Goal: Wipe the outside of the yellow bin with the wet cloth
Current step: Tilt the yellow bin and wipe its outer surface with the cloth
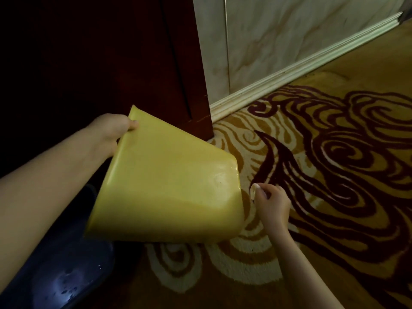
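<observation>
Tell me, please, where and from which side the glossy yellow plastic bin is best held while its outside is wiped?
Probably at its far edge, from the left, as the left hand does now: thumb over that edge of the glossy yellow plastic bin, which is tilted above the patterned carpet. That leaves the broad smooth wall and its right side free for the right hand with the small pale cloth.

A carpet [323, 175] covers the floor from about three o'clock round to six, golden with dark red swirls and cream curls woven through it. A dark red wooden panel [142, 63] stands upright at eleven to twelve o'clock, and just beside it at one o'clock is a pale marbled wall [289, 36], with a cream skirting moulding [301, 63] along its foot. At seven o'clock lies a dark blue basin [66, 275] with water drops on its wet surface.
</observation>
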{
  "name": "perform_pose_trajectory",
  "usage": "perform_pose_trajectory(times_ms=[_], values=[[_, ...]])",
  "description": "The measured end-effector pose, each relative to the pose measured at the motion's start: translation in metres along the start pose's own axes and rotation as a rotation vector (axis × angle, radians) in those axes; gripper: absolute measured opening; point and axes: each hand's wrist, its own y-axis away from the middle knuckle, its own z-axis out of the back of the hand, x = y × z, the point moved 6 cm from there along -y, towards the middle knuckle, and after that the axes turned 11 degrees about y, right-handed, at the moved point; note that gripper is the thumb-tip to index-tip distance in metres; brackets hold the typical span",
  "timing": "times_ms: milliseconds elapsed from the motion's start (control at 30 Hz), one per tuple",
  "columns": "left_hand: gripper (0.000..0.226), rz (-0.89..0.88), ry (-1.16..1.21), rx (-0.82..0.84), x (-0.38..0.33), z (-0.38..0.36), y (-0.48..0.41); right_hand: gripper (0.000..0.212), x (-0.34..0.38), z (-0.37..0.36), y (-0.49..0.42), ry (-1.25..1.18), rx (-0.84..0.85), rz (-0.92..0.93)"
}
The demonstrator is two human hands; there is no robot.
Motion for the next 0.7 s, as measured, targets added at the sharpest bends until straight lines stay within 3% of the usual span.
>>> perform_pose_trajectory(times_ms=[200, 333, 500, 600, 700], values=[[0.016, -0.283, 0.077, 0.100, -0.011, 0.029, 0.035, 0.017, 0.026, 0.031, 0.007, -0.472, -0.015, -0.089], [0.016, -0.320, 0.077, 0.262, 0.015, 0.035, 0.054, 0.014, 0.046, 0.042, 0.011, -0.693, -0.036, -0.155], [0.026, -0.291, 0.093, 0.292, 0.047, 0.063, 0.059, 0.013, 0.070, 0.045, 0.018, -0.681, -0.042, -0.018], [0.026, -0.301, 0.052, 0.355, 0.043, 0.069, 0.061, 0.012, 0.079, 0.047, 0.022, -0.548, -0.105, 0.065], [0.030, -0.364, 0.046, 0.366, 0.022, 0.059, 0.063, 0.014, 0.120, 0.049, 0.047, -0.363, -0.200, 0.340]])
